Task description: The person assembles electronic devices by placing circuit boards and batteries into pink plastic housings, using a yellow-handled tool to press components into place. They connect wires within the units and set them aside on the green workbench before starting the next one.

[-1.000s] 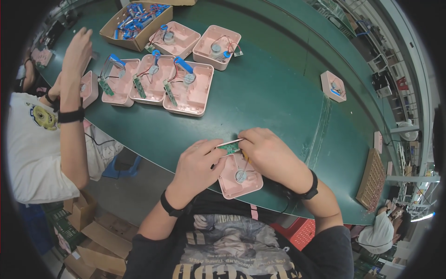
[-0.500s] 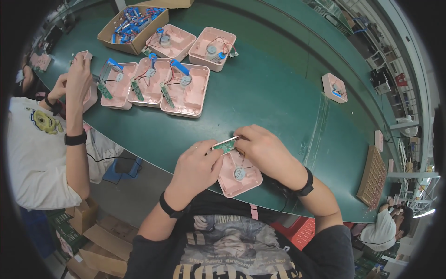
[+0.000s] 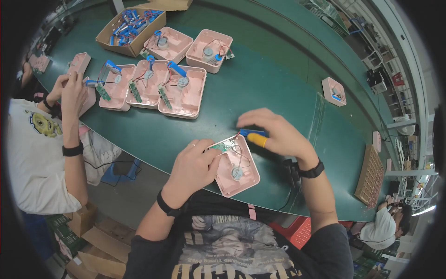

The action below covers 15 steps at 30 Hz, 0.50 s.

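Note:
Close to the table's front edge rests a pink plastic housing (image 3: 248, 179) with a round grey disc (image 3: 237, 174) and thin wires inside. My left hand (image 3: 191, 162) is closed at its upper left corner, pinching a green circuit board (image 3: 224, 147) over the housing's far end. My right hand (image 3: 281, 135) has its fingers stretched out, with a yellow cover on the thumb. A blue cylindrical battery (image 3: 251, 133) shows between that thumb and the fingers, just beyond the housing; whether the hand touches it, I cannot tell.
Several pink housings (image 3: 197, 109) with boards and batteries stand at the far left, beside a cardboard box (image 3: 134, 49) of blue batteries. Another housing (image 3: 329, 95) sits at the right, with a wooden tray (image 3: 370, 174) beyond. At the left a co-worker's hands (image 3: 73, 93) handle a housing.
My right hand has come off the circuit board and opened, moving a little right. The blue battery now shows beside it. The board has lowered against the housing. My left hand stays at the board.

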Tool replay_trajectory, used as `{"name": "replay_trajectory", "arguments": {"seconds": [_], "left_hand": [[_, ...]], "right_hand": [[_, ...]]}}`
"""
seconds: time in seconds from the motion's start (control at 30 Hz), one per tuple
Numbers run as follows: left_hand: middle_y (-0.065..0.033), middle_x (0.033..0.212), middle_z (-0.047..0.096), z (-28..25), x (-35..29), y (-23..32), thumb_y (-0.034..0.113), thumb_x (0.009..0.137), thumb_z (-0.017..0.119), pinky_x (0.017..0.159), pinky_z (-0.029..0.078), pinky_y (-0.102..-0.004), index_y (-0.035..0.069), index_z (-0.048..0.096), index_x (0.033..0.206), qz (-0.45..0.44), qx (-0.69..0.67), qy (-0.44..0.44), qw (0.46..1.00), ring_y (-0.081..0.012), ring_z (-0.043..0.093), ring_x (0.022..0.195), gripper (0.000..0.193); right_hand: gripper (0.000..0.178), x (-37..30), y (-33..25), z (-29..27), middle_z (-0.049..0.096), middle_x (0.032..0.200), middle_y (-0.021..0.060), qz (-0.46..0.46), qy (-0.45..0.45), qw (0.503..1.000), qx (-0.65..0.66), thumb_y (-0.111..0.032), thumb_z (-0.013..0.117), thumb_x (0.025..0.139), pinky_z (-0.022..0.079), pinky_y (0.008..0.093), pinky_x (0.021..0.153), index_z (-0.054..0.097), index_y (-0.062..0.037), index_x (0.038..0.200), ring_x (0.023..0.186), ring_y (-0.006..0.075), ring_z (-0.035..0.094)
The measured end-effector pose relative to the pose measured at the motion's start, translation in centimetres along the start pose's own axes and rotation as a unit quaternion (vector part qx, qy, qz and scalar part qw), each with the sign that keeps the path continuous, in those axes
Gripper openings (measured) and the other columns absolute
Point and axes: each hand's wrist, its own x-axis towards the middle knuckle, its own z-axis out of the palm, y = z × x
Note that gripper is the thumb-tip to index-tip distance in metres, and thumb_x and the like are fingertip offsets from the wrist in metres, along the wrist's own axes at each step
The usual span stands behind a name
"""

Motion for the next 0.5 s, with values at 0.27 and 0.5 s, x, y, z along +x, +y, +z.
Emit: {"name": "replay_trajectory", "arguments": {"seconds": [0.27,0.5], "left_hand": [[-0.0109,0.101,0.067,-0.2,-0.4,0.7,0.007,0.087,0.077,0.075,0.057,-0.0423,0.004,0.074,0.092,-0.038,0.017,0.013,0.999,-0.0319,0.067,0.089,0.007],[-0.0119,0.095,0.064,0.5,-0.7,1.1,0.005,0.086,0.077,0.072,0.054,-0.0433,0.002,0.074,0.092,-0.056,0.034,0.059,0.996,-0.0327,0.065,0.085,0.007]], "right_hand": [[0.034,-0.6,-0.5,0.5,0.067,0.128,0.0151,0.138,-0.085,0.983,-0.083,-0.012,0.076,0.093,0.052,0.0449,0.103,0.073,-0.0068,0.127,0.122,0.0355,0.063],[0.038,-4.2,-4.3,1.7,0.063,0.132,0.0196,0.027,0.089,0.989,-0.117,-0.013,0.075,0.092,0.051,0.0469,0.105,0.072,-0.0044,0.129,0.124,0.0393,0.062]]}}
